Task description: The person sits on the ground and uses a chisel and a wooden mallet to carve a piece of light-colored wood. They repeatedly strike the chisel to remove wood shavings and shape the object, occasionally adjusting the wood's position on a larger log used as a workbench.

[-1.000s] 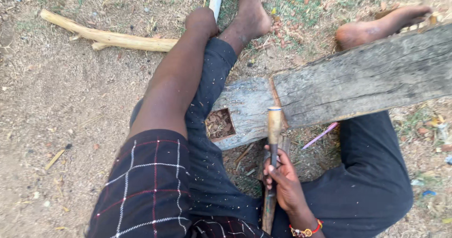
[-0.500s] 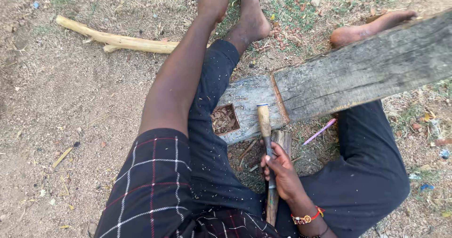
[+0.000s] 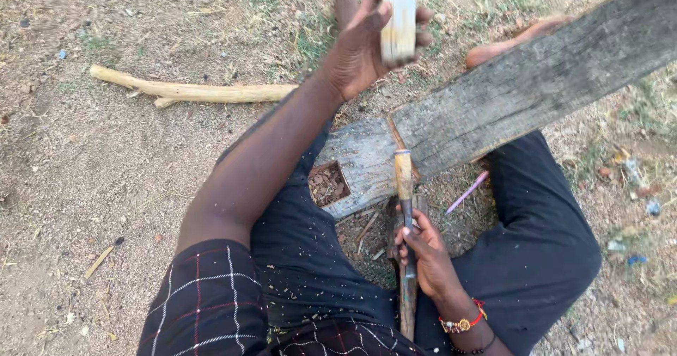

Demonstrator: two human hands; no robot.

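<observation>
A pale, stripped branch [image 3: 194, 91] is seen lying on the bare dirt ground [image 3: 84, 180] at the upper left, with a short stub jutting from its lower side. A small splinter of wood [image 3: 98, 262] is found lower left, well apart from the branch. Sparse grass [image 3: 285, 17] is spread along the top. A thin pink stick [image 3: 466, 192] is laid on the ground. Small scraps of blue and pale litter [image 3: 638, 208] are scattered at the right edge.
</observation>
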